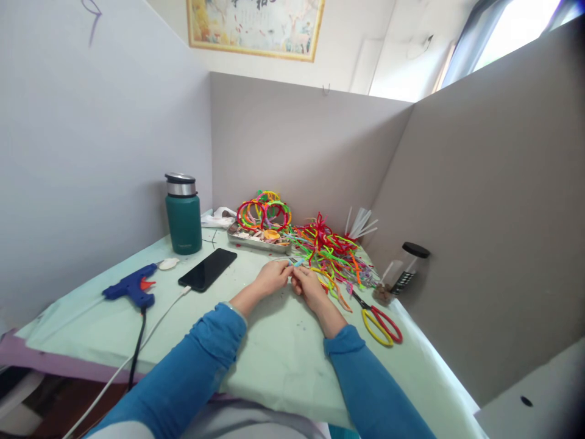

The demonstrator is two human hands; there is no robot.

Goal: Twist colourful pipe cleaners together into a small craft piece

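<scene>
My left hand (273, 277) and my right hand (311, 288) meet over the middle of the table, fingertips pinched together. Between them shows a short light-blue pipe cleaner (298, 263), mostly covered by the fingers, so its shape is hard to make out. Just beyond the hands spreads a tangled pile of coloured pipe cleaners (326, 247). A few yellow and orange strands (336, 289) reach close to my right hand. To the right of that hand lie scissors (378, 321) with one yellow and one red handle loop.
Pipe-cleaner rings (262, 213) rest on a metal tray (260, 245) at the back. Leftward are a green bottle (183, 222), a black phone (208, 270) on a white cable, and a blue glue gun (132, 285). A clear jar (402, 271) leans at the right edge; grey partitions (297, 134) enclose the table.
</scene>
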